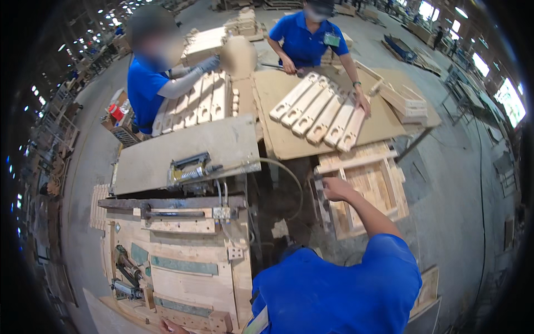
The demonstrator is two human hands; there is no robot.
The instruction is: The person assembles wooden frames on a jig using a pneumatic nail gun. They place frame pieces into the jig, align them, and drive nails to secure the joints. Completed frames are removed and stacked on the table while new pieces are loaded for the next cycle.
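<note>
My right arm stretches forward to the right, and my right hand (337,189) is closed at the left edge of a pale wooden frame (384,214). What its fingers hold, if anything, is hidden. The frame lies on other slatted wooden pieces, beside a dark upright edge. At the picture's lower edge, only a small part of my left hand (173,327) shows, by the near edge of a wooden jig (183,245); its grip cannot be made out. The jig carries green strips (183,265), a metal clamp (128,278) and a small wooden block (220,322).
A nail gun (189,170) with a hose rests on a grey board (222,139) beyond the jig. Two people in blue shirts stand ahead; one touches slotted wooden slats (317,111) on a brown-topped table (272,139). Small wooden frames (409,103) sit at its right.
</note>
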